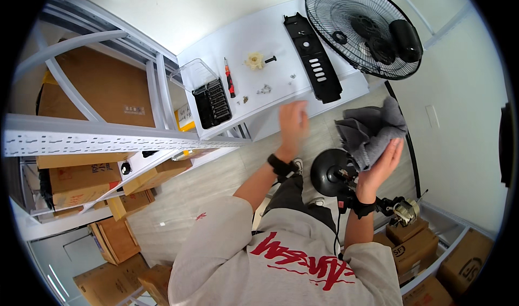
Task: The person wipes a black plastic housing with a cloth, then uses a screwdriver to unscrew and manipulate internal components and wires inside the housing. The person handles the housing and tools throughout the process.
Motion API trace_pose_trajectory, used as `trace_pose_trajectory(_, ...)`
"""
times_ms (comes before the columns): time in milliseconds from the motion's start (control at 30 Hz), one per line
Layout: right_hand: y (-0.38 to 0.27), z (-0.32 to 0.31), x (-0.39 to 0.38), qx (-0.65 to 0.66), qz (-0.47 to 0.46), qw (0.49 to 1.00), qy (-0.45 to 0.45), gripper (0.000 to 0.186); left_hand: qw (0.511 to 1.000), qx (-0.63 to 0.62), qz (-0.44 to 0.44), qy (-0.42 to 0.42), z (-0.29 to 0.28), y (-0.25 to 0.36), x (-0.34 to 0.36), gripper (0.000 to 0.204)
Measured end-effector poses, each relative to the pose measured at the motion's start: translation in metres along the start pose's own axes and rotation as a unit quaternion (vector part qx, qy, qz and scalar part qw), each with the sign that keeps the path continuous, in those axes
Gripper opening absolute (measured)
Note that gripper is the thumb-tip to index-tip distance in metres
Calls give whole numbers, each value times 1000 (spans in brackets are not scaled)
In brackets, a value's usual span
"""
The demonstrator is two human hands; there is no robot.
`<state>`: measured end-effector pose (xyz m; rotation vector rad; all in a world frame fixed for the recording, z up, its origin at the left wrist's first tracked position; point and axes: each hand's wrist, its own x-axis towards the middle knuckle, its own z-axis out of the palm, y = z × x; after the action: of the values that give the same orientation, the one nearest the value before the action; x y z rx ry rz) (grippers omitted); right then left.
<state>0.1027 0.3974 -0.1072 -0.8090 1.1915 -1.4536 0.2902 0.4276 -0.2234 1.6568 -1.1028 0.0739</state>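
Note:
My right hand point(383, 162) holds up a crumpled grey cloth point(370, 135), its fingers pressed against the cloth's near side. In front of the table's near edge is my left hand point(293, 124), smeared by motion, so its fingers cannot be made out. On the white table point(265, 108) lie a long black slotted panel point(312, 57), a red-and-black screwdriver point(230, 79), a cream-coloured plastic part point(254, 61), a short black knobbed piece point(271, 59) and several small metal bits point(264, 89). At the left stands an open case of driver sockets point(212, 103).
A fan's wire grille point(335, 27) with black parts inside rests at the far right. On the floor below my right hand stands a round black base point(327, 176), with a fan motor point(405, 211) farther right. Shelving point(108, 134) with cardboard boxes point(86, 184) lines the left.

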Motion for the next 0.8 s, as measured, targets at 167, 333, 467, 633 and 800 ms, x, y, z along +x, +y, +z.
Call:
trace_pose_trajectory(167,-39,-71,-7,-22,-112,983,145,54,978,-155,95,-101,59,109,-25,25)
trace_pose_trajectory(333,-112,-172,-26,-18,-216,960,177,49,926,-273,143,-220,95,209,-79,24)
trace_pose_trajectory(467,-142,-291,-30,-47,-291,905,306,43,891,-321,92,-307,119,255,-123,20)
trace_pose_trajectory(633,-133,-375,-42,-231,-312,864,322,30,867,-299,11,-398,137,281,-155,36)
trace_pose_trajectory(800,-84,-353,-51,-328,-126,894,279,32,859,-228,-5,-459,147,281,-181,47)
